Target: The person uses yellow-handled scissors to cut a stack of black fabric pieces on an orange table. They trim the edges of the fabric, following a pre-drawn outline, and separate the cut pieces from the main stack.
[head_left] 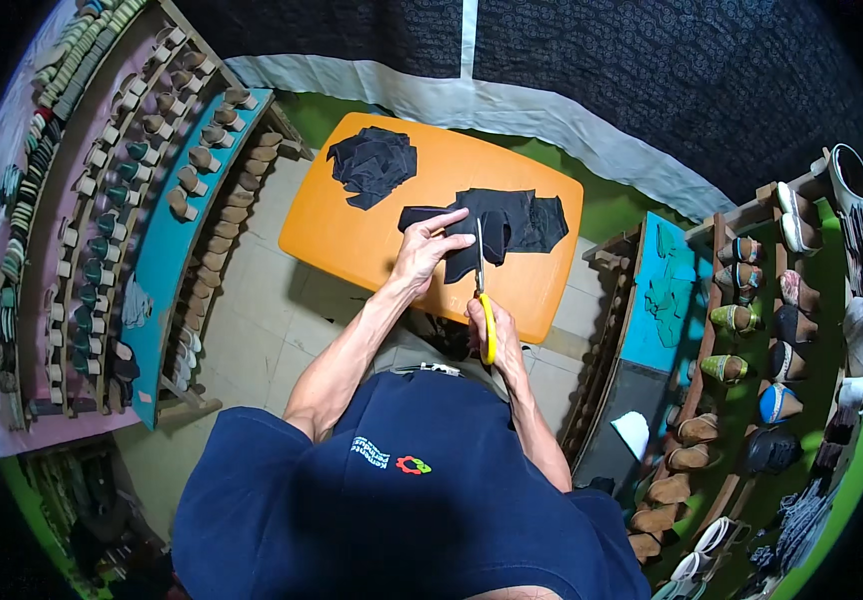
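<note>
My left hand (424, 250) pinches a piece of black fabric (507, 222) that lies on the orange table (372, 235). My right hand (489, 325) grips yellow-handled scissors (483, 285), whose blades point away from me into the fabric's near edge, just right of my left fingers. A pile of cut black pieces (373, 163) rests at the table's far left corner, apart from both hands.
Racks of shoe lasts and soles (142, 190) line the left side. A rack with shoes (782, 330) and a blue board with green cutouts (667, 290) stands on the right. A dark patterned cloth with a pale border (512, 105) hangs behind the table.
</note>
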The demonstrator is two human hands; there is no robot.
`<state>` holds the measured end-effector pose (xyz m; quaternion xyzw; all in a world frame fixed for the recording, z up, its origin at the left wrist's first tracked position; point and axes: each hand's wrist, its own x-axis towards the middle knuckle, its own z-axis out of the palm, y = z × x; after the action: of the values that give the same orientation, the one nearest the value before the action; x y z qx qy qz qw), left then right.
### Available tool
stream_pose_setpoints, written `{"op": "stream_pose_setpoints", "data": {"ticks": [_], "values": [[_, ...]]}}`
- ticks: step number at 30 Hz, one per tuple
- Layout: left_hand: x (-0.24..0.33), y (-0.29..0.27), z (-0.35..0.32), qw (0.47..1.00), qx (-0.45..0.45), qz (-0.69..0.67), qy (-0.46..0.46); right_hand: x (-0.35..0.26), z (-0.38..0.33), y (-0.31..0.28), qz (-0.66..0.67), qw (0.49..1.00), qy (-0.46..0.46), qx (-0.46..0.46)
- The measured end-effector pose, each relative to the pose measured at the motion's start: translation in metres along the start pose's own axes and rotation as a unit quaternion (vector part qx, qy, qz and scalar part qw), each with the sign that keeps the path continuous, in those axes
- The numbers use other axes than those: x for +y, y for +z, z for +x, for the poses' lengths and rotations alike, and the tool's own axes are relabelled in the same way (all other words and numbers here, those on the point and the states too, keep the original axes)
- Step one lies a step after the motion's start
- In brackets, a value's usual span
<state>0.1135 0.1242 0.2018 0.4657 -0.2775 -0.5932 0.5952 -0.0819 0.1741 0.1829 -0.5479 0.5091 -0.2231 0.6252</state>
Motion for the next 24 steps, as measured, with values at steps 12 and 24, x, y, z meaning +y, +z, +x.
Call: {"op": "stream_pose_setpoints", "data": {"ticks": [12,24], "values": [[-0.002,0.006,0.000,0.999,-0.032,-0.015,-0.004,0.005,0.011,-0.002,-0.006,0.999,0.006,0.050],[-0.018,-0.007,0.005,0.999,0.034,-0.024,-0.031,0.002,0.007,0.005,0.024,0.998,0.039,0.049]]}}
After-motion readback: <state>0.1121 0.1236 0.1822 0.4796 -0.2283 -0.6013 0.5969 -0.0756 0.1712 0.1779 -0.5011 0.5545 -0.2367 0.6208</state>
